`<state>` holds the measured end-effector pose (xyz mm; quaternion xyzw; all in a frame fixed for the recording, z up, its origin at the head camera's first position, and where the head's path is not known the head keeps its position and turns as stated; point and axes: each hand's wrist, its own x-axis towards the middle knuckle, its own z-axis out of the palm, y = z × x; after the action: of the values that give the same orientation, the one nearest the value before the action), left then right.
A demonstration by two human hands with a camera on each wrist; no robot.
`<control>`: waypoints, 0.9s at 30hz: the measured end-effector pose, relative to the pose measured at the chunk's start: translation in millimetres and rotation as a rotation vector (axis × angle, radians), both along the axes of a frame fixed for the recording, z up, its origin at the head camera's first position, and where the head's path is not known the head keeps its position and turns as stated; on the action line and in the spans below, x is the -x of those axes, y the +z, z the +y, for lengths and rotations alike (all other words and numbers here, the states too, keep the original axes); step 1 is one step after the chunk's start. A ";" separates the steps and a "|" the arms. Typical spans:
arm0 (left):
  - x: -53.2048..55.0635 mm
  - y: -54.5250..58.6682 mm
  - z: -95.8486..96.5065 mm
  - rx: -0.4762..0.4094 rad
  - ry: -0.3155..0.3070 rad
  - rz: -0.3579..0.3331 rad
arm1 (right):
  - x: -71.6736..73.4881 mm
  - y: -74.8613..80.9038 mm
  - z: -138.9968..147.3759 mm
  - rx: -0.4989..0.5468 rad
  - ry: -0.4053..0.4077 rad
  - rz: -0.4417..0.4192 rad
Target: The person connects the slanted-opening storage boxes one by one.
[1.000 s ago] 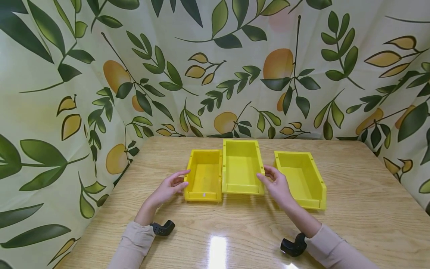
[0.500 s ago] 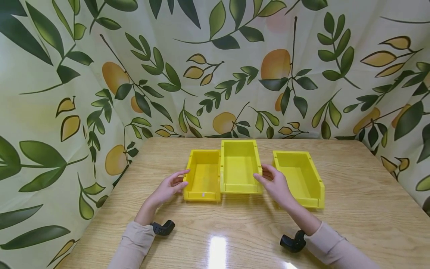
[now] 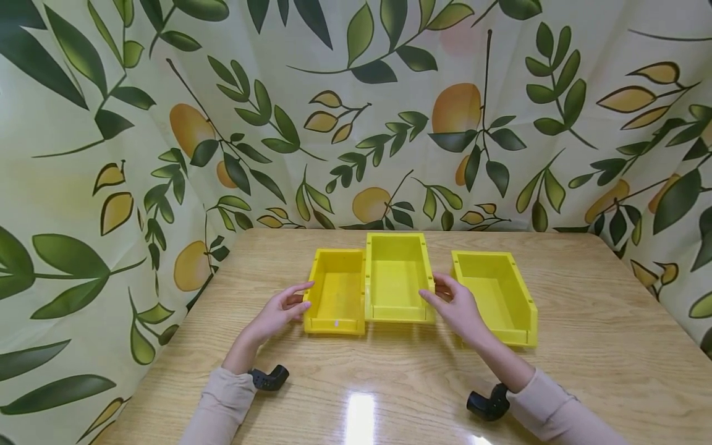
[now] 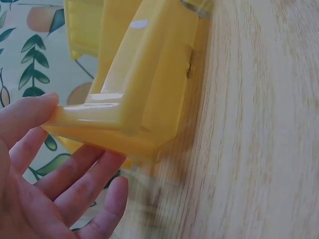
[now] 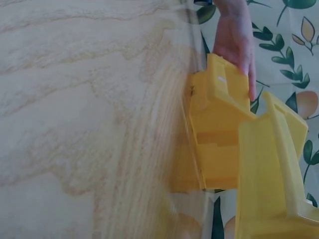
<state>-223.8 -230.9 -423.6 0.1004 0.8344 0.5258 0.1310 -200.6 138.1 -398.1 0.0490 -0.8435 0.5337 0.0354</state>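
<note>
Two-handed work on the yellow bins. Step in hand, as I judge it: bringing the pale-yellow, open-topped plastic bin [image 3: 397, 278] up to the deep-yellow, open-topped plastic bin [image 3: 337, 290] on its left. Landmark: the pale bin. It sits off the wood-grained bench [image 3: 411, 371], raised a little higher than its deep-yellow neighbour, which rests on the bench.

Right hand [image 3: 460, 309] is at the pale bin's right wall, fingers curled in a narrow pinch, thumb over the rim. Left hand [image 3: 285, 308], at the far side of the deep-yellow bin from the pale one, has thumb on the rim and fingers against the outer wall, a light hold. Near edges of the two bins overlap in the head view (actual contact: cannot tell).

Next move probably calls for lining up the adjoining walls, then easing the pale bin down while the left hand steadies.

Looks: pale bin upright, glossy, low front lip, nothing visible inside. Deep-yellow one similar, with a small white mark on its front lip. Right of the pale bin, apart from it, stands a bright-yellow, open-topped plastic bin [image 3: 494, 300], untouched as far as I see.
</note>
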 end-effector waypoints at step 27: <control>0.0 -0.1 0.3 0.039 0.035 0.008 | 26.4 39.0 -10.2 -0.088 0.050 0.169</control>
<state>-223.8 -230.6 -423.7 0.0852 0.8466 0.5113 0.1205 -227.0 127.9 -359.1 0.1165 -0.8586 0.4909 0.0907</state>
